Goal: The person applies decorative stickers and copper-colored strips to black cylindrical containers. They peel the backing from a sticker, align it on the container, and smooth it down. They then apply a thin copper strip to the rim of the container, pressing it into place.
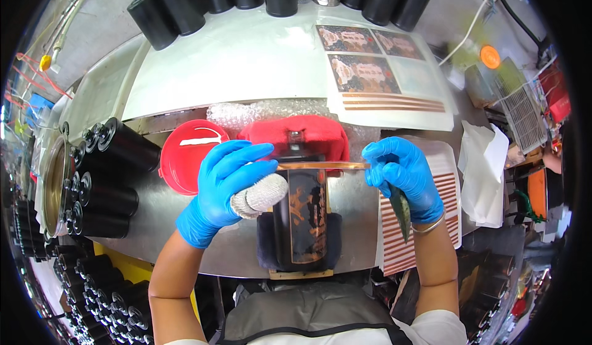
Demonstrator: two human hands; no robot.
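Coppery strip [327, 166] between left hand [223, 187] and right hand [407, 175]

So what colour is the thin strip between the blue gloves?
The strip is shiny copper-brown; it shows best in the head view.

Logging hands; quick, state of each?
Left hand: closed on one end of a copper strip.
Right hand: closed on its other end, plus a green piece.
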